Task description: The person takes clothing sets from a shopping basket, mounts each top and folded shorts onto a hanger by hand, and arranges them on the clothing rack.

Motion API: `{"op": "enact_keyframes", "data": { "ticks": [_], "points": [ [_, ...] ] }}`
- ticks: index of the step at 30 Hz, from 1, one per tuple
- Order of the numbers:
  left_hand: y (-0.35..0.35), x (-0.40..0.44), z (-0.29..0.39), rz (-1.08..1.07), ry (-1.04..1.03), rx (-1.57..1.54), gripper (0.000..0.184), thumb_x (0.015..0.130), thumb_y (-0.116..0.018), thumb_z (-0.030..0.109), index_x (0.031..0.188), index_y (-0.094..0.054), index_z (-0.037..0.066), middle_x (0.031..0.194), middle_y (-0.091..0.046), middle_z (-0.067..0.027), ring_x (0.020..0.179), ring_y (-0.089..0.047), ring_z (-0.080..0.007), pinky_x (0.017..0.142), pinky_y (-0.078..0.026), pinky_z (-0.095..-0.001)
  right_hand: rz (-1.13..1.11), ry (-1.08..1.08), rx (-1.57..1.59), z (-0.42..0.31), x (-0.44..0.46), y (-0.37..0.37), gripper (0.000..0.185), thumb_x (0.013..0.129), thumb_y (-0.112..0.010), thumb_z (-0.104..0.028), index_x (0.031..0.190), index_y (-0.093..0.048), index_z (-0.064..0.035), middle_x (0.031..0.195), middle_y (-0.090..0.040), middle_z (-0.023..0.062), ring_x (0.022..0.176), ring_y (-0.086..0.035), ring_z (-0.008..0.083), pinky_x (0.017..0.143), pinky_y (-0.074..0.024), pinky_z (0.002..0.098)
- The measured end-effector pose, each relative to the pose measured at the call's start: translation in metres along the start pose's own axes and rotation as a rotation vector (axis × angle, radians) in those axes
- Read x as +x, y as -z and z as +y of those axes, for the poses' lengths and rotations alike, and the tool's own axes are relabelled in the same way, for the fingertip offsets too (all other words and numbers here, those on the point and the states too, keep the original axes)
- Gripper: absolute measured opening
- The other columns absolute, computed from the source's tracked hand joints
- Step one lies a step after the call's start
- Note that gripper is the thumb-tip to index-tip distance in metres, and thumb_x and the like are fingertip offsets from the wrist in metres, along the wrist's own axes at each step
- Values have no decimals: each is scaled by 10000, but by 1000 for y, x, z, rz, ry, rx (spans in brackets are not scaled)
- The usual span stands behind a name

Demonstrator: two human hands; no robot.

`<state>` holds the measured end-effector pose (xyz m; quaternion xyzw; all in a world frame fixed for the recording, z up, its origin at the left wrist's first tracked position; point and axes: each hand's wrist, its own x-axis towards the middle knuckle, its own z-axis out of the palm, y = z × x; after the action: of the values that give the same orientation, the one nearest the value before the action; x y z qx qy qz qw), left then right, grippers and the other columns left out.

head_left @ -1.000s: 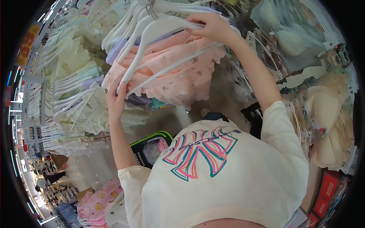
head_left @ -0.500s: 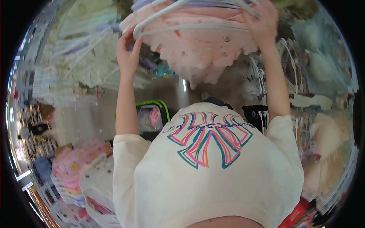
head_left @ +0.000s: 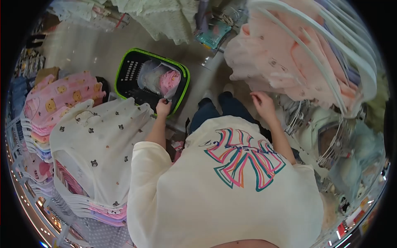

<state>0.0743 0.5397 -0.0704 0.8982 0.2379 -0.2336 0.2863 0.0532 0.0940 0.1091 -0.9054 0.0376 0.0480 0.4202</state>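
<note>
My left hand (head_left: 163, 107) is at the near edge of a black basket with a green rim (head_left: 125, 60). Its fingers are closed, with a small dark bit at the fingertips that I cannot make out. A clear plastic bag (head_left: 148, 75) with a bunched pink item (head_left: 169, 82) lies inside the basket, just beyond that hand. My right hand (head_left: 264, 104) is held out over the floor with loosely bent fingers and nothing in them. Above and beside it hang pink garments (head_left: 264, 58) on white hangers (head_left: 308, 45).
To the left, a white garment with small bear prints (head_left: 103, 136) hangs before pink bear-print clothes (head_left: 62, 93). Pale green clothes (head_left: 165, 18) hang at the top. More hangers (head_left: 331, 144) and clothes crowd the right. Shiny floor (head_left: 78, 45) lies around the basket.
Both hands have come away from the pink garments on the hangers. My left hand has dropped to the basket, my right hand has lowered, and the view has turned downward and left.
</note>
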Motion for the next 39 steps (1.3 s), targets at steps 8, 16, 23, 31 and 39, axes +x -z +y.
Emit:
{"op": "enact_keyframes", "data": {
  "ticks": [8,16,23,31,39],
  "points": [
    [-65,61,38,210,-334,292,668,711,-673,268,1269,-388,36,1271,-439,-177,1174,-425,-313,1003,-305,-438,-308,-82,-27,17,18,-34,116,819,-555,-63,923,-603,-43,817,-602,122,655,-585,224,604,-463,296],
    [-111,94,40,-140,-21,246,795,701,-606,555,1278,-387,53,1200,-511,-189,1104,-496,-337,952,-348,-451,-423,-238,2,59,29,-64,116,833,-547,-66,930,-606,-42,794,-599,109,640,-586,197,600,-465,280],
    [-125,134,-15,-333,-260,173,498,853,-407,456,1088,-544,39,967,-579,-250,912,-563,-418,840,-430,-469,-451,-153,-26,48,66,-92,113,838,-543,-60,932,-604,-46,787,-591,97,643,-585,187,598,-464,274],
    [-165,153,-36,-199,60,275,929,624,-754,323,1377,-214,253,1402,-244,-186,1266,-252,-408,989,-315,-503,-364,-34,-3,61,95,-132,107,834,-546,-63,923,-604,-50,808,-595,87,674,-589,193,623,-470,275],
    [-184,145,-49,-547,-94,461,498,710,-618,395,1077,-593,60,1033,-599,-219,978,-583,-341,852,-463,-390,-380,12,-70,56,81,-131,104,813,-551,-55,901,-606,-47,781,-579,95,679,-568,227,627,-456,307]
  ]
}}
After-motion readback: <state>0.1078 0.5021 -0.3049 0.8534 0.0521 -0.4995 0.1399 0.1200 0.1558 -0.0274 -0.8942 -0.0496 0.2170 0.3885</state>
